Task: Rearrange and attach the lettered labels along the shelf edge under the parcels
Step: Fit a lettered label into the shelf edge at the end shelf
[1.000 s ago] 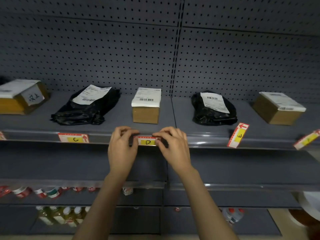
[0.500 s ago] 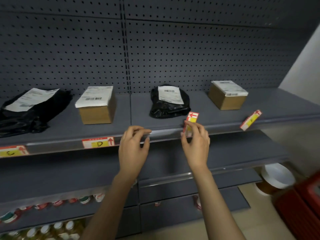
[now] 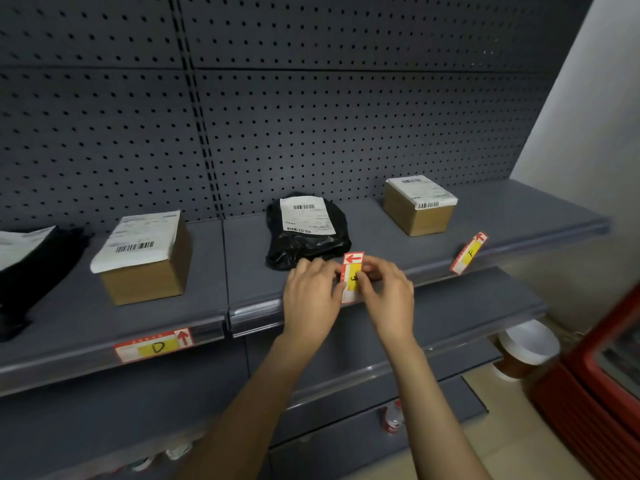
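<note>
**A:** Closed in since half a second back: left hand (image 3: 311,289), then on the shelf edge (image 3: 207,332) and apart from the card, now pinching the left side of the E label (image 3: 351,271). Right hand (image 3: 388,292) gripping the same card from the other side, thumb laid over the yellow field.

**B:** And the card itself?

**A:** Standing upright on the shelf lip, just in front of the black bag parcel (image 3: 304,237). Thin, stiff, rectangular, with a red border and a red arrow at the top pointing left. Letter half covered by the thumb, lower end hidden behind the fingers.

**B:** Others along the edge?

**A:** D label (image 3: 154,346) lying flat in the clear strip under the left cardboard box (image 3: 145,268), arrow pointing up. F label (image 3: 469,252) tilted, sticking up from the lip below the right cardboard box (image 3: 419,206). Both boxes plain brown, topped with white barcoded slips. Bag glossy and crumpled, with a white slip on it too.

**B:** Anything hard to make out?

**A:** Second black bag (image 3: 34,265) cut off at the left border. Perforated dark metal back panel (image 3: 311,116) behind everything. Bottles (image 3: 393,417) on the lower shelf mostly hidden, only caps showing. White round tub (image 3: 530,344) and red cabinet (image 3: 606,393) blurred at the right.
</note>
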A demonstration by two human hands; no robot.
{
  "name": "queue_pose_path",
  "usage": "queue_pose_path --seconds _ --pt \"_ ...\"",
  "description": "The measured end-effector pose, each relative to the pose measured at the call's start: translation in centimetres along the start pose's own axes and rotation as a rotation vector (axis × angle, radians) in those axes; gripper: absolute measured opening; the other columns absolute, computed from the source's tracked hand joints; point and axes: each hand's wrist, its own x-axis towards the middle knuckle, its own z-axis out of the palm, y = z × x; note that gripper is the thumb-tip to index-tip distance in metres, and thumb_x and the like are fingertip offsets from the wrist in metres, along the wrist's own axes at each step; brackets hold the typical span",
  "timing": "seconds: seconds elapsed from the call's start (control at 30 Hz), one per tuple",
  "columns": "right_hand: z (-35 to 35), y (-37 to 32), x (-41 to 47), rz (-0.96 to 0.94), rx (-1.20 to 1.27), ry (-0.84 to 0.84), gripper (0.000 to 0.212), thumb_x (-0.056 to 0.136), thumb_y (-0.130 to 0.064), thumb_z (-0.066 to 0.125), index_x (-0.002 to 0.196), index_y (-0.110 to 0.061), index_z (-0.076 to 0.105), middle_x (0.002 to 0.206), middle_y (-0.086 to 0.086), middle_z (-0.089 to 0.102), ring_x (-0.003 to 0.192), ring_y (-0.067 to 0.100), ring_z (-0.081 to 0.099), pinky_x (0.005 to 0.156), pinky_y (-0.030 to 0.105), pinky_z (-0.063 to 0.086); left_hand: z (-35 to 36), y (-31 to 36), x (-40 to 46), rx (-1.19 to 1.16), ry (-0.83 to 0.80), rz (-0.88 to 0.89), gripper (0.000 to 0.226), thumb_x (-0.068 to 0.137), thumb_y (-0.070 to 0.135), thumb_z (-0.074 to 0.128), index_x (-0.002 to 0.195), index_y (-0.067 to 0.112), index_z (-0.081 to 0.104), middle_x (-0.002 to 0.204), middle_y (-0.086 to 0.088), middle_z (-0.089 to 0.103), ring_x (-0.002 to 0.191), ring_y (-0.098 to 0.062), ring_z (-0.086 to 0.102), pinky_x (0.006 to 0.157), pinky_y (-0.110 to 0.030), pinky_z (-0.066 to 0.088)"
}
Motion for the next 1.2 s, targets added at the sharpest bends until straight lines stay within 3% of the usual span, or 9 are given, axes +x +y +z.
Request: queue_pose_path --seconds 0.1,0.23,0.4,0.47,0.6,0.73,0.87,1.03,1.2 --pt "-0.2 0.0 0.4 -0.014 0.024 -0.016 0.016 0.084 -0.021 0.065 0.100 -0.023 0.065 0.094 -0.004 0.068 0.088 0.018 0.063 0.085 0.047 0.049 0.3 0.6 0.8 -0.055 0.000 -0.042 0.006 0.080 0.014 0.065 0.081 0.014 0.060 0.083 -0.006 0.064 0.081 -0.028 0.050 0.072 -0.039 0.039" --pt "-0.8 -0.5 -0.1 -0.120 0.017 -0.017 0.033 0.083 -0.022 0.066 0.114 -0.031 0.058 0.099 -0.011 0.064 0.095 0.013 0.059 0.088 0.036 0.046 -0.2 0.0 0.5 0.025 0.018 0.025 0.010 0.076 0.004 0.066 0.083 0.009 0.060 0.076 -0.010 0.063 0.074 -0.031 0.052 0.062 -0.038 0.041" --pt "0.1 -2.2 -0.4 -0.281 0.032 -0.037 0.018 0.085 -0.017 0.065 0.098 -0.030 0.066 0.094 -0.019 0.064 0.089 0.006 0.057 0.087 0.030 0.041 -2.8 -0.8 0.8 0.281 -0.060 0.191 0.026 0.047 0.001 0.082 0.064 0.010 0.063 0.053 -0.008 0.059 0.054 -0.028 0.056 0.049 -0.028 0.045" --pt "0.8 -2.5 -0.6 -0.288 0.034 -0.053 0.011 0.085 -0.020 0.066 0.090 -0.029 0.066 0.090 -0.016 0.066 0.086 0.009 0.058 0.085 0.031 0.040 -3.9 -1.2 1.0 0.328 -0.084 0.199 0.024 0.049 0.002 0.081 0.064 0.008 0.064 0.056 -0.009 0.062 0.059 -0.029 0.058 0.053 -0.029 0.046" --pt "2.2 -2.7 -1.0 -0.266 0.020 -0.043 0.003 0.084 -0.029 0.062 0.084 -0.030 0.065 0.087 -0.013 0.066 0.086 0.011 0.056 0.081 0.023 0.031 -5.1 -1.8 0.9 0.422 -0.191 0.173 0.013 0.080 0.009 0.060 0.093 0.009 0.063 0.093 -0.012 0.065 0.095 -0.031 0.053 0.076 -0.035 0.039" --pt "2.6 -1.2 -1.4 -0.162 -0.050 0.008 0.002 0.082 -0.026 0.068 0.084 -0.026 0.068 0.091 -0.007 0.064 0.090 0.014 0.055 0.079 0.025 0.030 -4.8 -3.1 0.0 0.303 -0.128 0.093 0.014 0.070 0.004 0.069 0.081 0.013 0.065 0.082 -0.008 0.067 0.084 -0.028 0.055 0.065 -0.033 0.035" --pt "2.2 -0.1 -1.8 -0.098 -0.109 0.044 0.006 0.078 -0.025 0.073 0.083 -0.025 0.071 0.098 -0.005 0.060 0.099 0.013 0.052 0.085 0.026 0.029 -4.4 -3.7 -1.4 0.210 -0.114 0.078 0.018 0.076 0.004 0.065 0.089 0.016 0.064 0.088 -0.004 0.063 0.084 -0.024 0.055 0.063 -0.030 0.034" --pt "1.7 -0.3 -1.9 -0.171 -0.052 0.011 0.017 0.078 -0.022 0.072 0.093 -0.030 0.068 0.104 -0.011 0.061 0.103 0.008 0.053 0.088 0.024 0.029 -3.9 -3.2 -1.9 0.237 -0.091 0.101 0.024 0.065 -0.002 0.073 0.082 0.013 0.066 0.079 -0.008 0.063 0.074 -0.029 0.057 0.059 -0.032 0.037" --pt "1.7 1.0 -2.0 -0.212 -0.055 -0.023 0.012 0.079 -0.025 0.071 0.089 -0.031 0.070 0.106 -0.012 0.062 0.107 0.008 0.053 0.089 0.021 0.028 -3.2 -2.8 -1.8 0.224 -0.076 0.066 0.026 0.061 -0.003 0.075 0.077 0.017 0.068 0.075 -0.005 0.063 0.071 -0.028 0.060 0.054 -0.031 0.043"
